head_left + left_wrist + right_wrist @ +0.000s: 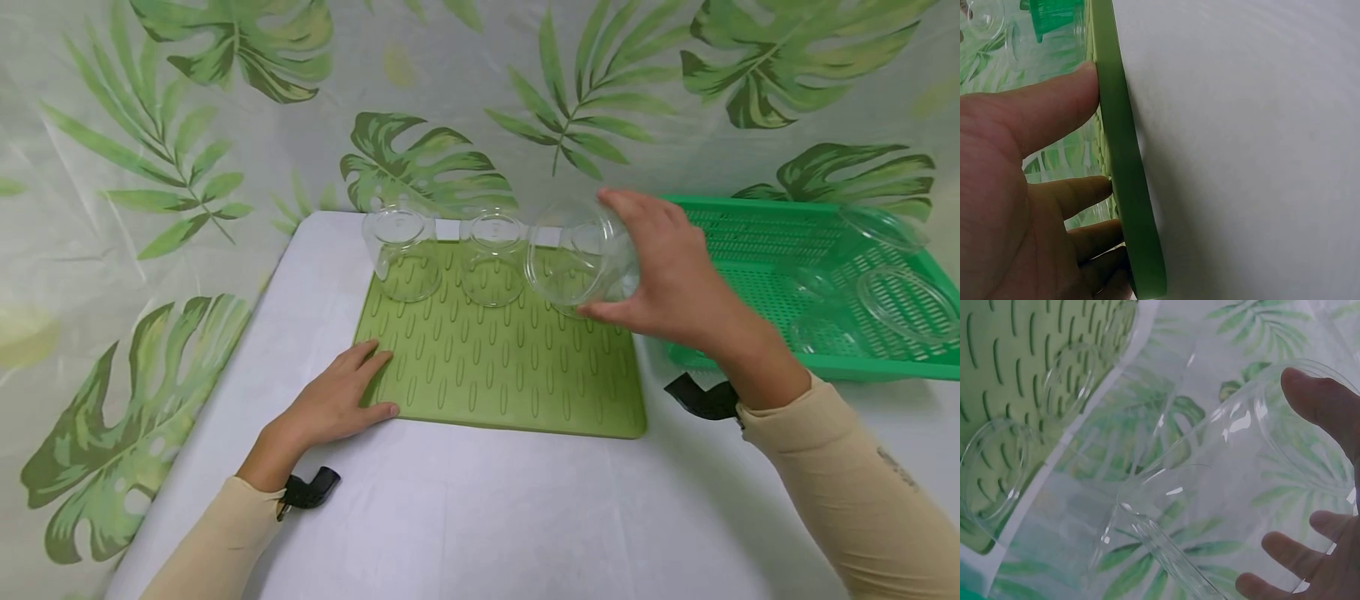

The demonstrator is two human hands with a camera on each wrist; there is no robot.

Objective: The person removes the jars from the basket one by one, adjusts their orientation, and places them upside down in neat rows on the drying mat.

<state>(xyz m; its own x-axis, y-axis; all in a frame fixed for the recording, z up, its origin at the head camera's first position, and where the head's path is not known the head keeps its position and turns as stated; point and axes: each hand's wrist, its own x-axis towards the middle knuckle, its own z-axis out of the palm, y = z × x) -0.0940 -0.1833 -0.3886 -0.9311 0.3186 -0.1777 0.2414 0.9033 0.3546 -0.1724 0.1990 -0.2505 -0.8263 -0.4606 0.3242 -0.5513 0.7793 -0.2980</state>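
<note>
Cup (555, 258), clear: one, in the right hand (667, 267), above the mat's far right part, tilted, mouth turned away from the palm. Right fingers: set wide, thumb and fingertips on opposite sides of its wall. Left hand (337, 396): fingers straight and spread, resting at the near left corner of a green ridged mat (510, 392), thumb along its near edge.

Standing cups: three, clear, upside down in a row along the mat's far edge. First cup (402, 254): beyond the left fingertips. Second cup (491, 262): between the two hands' fingers. Third cup (1022, 487): directly behind the piece in the right fingers, in its way as seen from the head.

Basket (750, 367), green, slotted: just right of the right fingers, with clear glassware (828, 333) inside. Backdrop (450, 50): leaf-printed cloth, beyond all fingers.

Obscured: third cup, overlapped by the held one; basket's left end, behind the right hand; basket contents, too transparent to count; left fingertips, masked by the mat's edge in the left wrist view; right hand, cropped in its own wrist view.
</note>
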